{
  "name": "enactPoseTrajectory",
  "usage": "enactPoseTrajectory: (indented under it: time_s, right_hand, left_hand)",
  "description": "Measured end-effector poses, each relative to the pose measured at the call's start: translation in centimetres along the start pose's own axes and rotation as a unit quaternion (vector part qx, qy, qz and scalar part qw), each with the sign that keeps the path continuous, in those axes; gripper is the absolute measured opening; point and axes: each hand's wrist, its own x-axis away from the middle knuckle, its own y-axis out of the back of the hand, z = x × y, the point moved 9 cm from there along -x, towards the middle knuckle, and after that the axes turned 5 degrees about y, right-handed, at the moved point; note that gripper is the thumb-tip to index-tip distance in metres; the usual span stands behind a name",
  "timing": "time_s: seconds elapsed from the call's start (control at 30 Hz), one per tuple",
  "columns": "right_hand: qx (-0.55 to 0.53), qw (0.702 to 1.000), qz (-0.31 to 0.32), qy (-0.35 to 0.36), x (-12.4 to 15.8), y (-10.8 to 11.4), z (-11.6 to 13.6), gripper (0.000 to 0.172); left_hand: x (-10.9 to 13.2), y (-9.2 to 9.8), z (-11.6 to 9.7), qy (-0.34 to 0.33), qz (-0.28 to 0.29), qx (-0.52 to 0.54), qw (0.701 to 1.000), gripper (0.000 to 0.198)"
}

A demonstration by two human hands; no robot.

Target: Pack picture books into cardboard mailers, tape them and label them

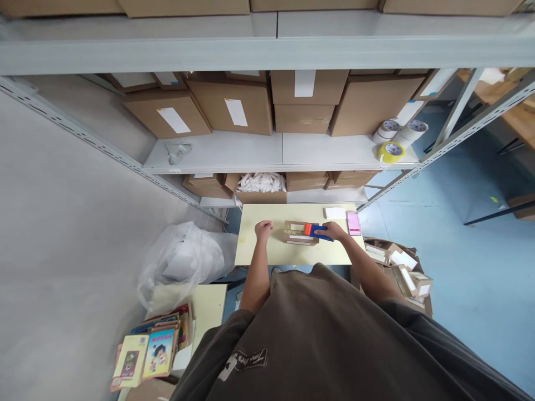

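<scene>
On the left, the left hand is curled up like a fist, near the small box but not touching it; I can't tell if it holds anything. The box sits mid-table. The tape tool leans over its right end, gripped by the right hand. Pressing straight and steady should help, with the left hand stopping the box from sliding.

Top-shelf boxes only partly visible
</scene>
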Motion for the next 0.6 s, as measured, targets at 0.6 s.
enactPoseTrajectory:
  time_s: [0.6]
  right_hand:
    - [0.075, 0.993, 0.010, -0.089, -1.0, -0.7, -3.0, 0.068]
  left_hand:
    - [-0.6, -6.3, 6.1, 0.141, 0.022, -0.119, 0.983, 0.032]
